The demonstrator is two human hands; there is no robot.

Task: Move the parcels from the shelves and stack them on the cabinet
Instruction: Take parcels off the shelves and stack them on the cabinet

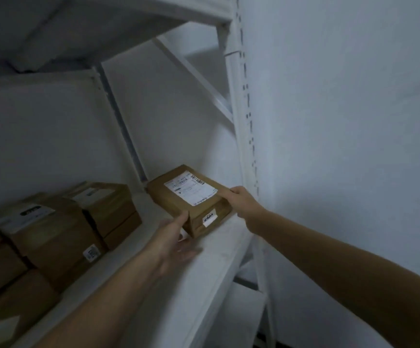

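A flat brown cardboard parcel [178, 197] with a white shipping label on top and a small numbered tag on its near side lies at the right end of the white shelf [219, 254]. My left hand [176, 239] holds its near left corner, thumb on top and fingers under the edge. My right hand [241, 199] grips the parcel's right edge, with the fingers curled over the top. The cabinet is out of view.
Several more brown parcels [53, 234] are stacked on the left of the same shelf. A white upright post [244, 121] with slots stands right of the parcel, next to a bare wall [342, 146]. Another shelf board [78, 28] hangs overhead.
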